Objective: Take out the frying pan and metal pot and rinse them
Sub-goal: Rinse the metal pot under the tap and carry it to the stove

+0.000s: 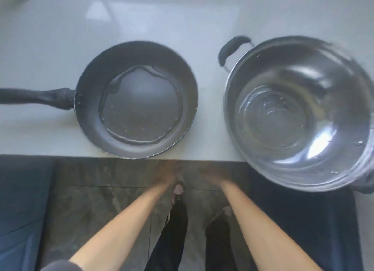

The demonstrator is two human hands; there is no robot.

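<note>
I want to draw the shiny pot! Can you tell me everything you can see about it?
The metal pot is big, round and silvery, like polished steel. It stands upright on the white counter, to the right of the frying pan and not touching it. Its near side hangs out past the counter's edge. It has no lid. A little clear water lies in the bottom, with drops on the walls. A dark curved handle sticks out at the far left, another at the near right. Neither hand touches it.

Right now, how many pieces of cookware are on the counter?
2. The frying pan sits left, handle pointing left; the metal pot sits right, overhanging the counter edge. Both hold some water. Nothing else visible.
</note>
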